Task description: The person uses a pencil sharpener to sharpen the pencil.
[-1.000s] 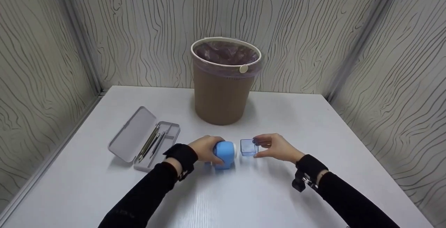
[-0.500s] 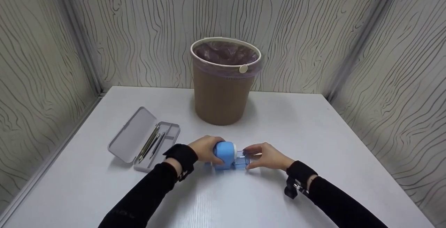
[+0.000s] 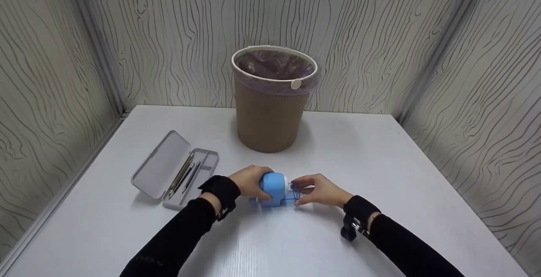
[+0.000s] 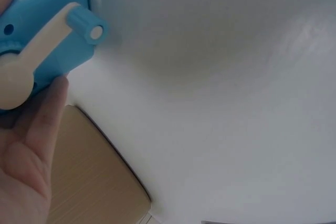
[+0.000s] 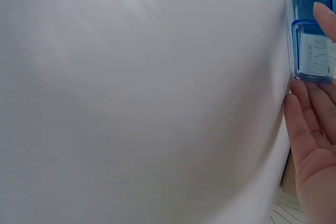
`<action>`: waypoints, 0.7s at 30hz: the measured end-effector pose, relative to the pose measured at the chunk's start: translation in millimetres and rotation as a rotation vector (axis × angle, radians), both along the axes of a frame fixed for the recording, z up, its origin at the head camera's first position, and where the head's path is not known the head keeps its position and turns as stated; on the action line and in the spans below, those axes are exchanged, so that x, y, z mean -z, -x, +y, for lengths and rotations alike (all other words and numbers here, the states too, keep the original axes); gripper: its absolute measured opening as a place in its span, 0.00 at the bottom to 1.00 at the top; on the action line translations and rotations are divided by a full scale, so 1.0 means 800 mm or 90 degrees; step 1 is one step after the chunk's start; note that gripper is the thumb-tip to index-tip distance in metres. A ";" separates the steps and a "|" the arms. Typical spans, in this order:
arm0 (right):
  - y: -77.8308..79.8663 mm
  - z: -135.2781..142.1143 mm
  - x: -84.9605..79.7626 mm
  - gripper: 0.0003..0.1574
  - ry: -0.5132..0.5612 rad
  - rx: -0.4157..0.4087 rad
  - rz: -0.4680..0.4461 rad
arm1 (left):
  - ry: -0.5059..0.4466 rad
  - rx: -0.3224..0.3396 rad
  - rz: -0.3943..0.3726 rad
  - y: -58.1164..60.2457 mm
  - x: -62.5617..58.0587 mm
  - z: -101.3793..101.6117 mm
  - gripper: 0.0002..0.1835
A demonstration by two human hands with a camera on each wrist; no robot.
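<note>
A blue crank pencil sharpener [image 3: 272, 189] lies on its side or low on the white table, its white front toward the right. My left hand [image 3: 252, 182] grips it from the left. Its cream crank handle [image 4: 50, 35] with a blue knob shows in the left wrist view. From the front, a clear blue shavings drawer [image 5: 313, 53] sticks partly out of the body. My right hand [image 3: 321, 190] holds this drawer's outer end, thumb on one side and fingers on the other. Part of the drawer is hidden by those fingers in the head view.
Left of the sharpener, an open grey pencil case [image 3: 169, 196] holds several pencils or pens [image 3: 181, 175]. A brown bin [image 3: 270, 116] with a purple liner stands behind the hands. Patterned walls [image 3: 177, 36] enclose the table [image 3: 338, 243] at the back and sides.
My right hand has moved left and nearer, bringing the clear drawer from apart into the sharpener's front, then slightly farther left. The left hand and sharpener have stayed in place.
</note>
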State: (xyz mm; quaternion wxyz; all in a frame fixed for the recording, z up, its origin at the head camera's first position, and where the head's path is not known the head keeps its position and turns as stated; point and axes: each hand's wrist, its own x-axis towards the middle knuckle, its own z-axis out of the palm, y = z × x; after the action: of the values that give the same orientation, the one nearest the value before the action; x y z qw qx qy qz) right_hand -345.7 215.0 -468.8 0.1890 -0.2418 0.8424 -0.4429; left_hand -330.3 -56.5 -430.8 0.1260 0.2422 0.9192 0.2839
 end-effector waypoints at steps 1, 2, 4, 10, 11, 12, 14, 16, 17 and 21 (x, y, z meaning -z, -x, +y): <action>0.000 0.000 0.000 0.43 0.004 0.002 -0.007 | 0.000 0.000 0.000 0.000 0.000 0.000 0.38; 0.000 0.000 0.001 0.43 0.008 0.003 -0.013 | -0.001 0.000 0.000 0.000 0.000 0.000 0.38; 0.001 0.001 0.002 0.43 0.012 0.006 -0.021 | -0.002 0.001 0.002 0.000 0.000 0.000 0.38; 0.002 -0.004 0.006 0.42 0.016 0.010 -0.020 | 0.002 -0.006 -0.003 -0.001 0.000 0.000 0.38; 0.002 -0.006 0.007 0.42 0.016 0.008 -0.017 | 0.005 -0.009 -0.006 -0.001 0.000 0.000 0.38; 0.002 -0.008 0.007 0.42 0.015 0.006 -0.016 | 0.007 -0.012 -0.009 -0.001 0.000 -0.001 0.38; 0.002 -0.013 0.006 0.42 0.013 0.002 -0.011 | 0.010 -0.016 -0.014 -0.002 0.000 -0.001 0.38; 0.001 -0.019 0.006 0.41 0.010 -0.001 -0.007 | 0.008 -0.015 -0.016 -0.002 0.000 -0.001 0.38; 0.000 -0.022 0.005 0.40 0.012 -0.002 -0.006 | 0.005 -0.012 -0.015 -0.001 0.000 -0.001 0.38; -0.001 -0.032 0.005 0.37 0.025 -0.014 0.000 | -0.006 0.005 0.000 0.001 0.001 -0.002 0.37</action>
State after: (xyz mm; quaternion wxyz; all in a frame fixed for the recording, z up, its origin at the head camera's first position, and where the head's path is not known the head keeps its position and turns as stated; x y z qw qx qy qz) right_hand -344.6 189.3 -472.8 0.1888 -0.2547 0.8311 -0.4569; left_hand -330.7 -58.0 -431.5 0.1258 0.2467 0.9170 0.2873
